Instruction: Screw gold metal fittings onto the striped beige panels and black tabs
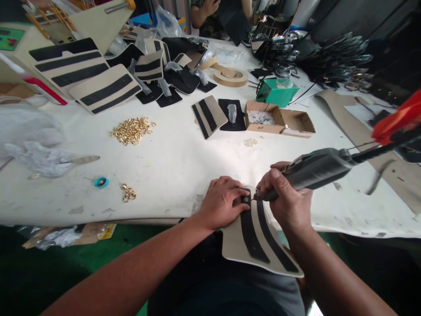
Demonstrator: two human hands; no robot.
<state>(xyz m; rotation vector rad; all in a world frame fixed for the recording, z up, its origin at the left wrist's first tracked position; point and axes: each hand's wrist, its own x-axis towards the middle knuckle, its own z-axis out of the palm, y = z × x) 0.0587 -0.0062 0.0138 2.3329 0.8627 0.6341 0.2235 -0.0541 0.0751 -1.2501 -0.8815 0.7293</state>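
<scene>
My right hand (291,197) is wrapped around a dark electric screwdriver (312,169), its tip pointing left. That tip is right at a small black tab (245,199) with a round metal fastener. Thumb and fingers of my left hand (222,199) pinch this tab from the left side. Below it hangs a beige panel (235,243) with two black stripes, over the table edge and my lap. Whether the tip touches the fastener is too small to tell.
Gold clasps (133,130) lie piled at left, with a few gold rings (128,193) nearer. More striped panels (105,90) are stacked behind. Two cardboard boxes (281,120) stand near a green device (278,92). A red cloth (399,120) hangs by the tool's cord. Another person's arm (200,15) shows behind.
</scene>
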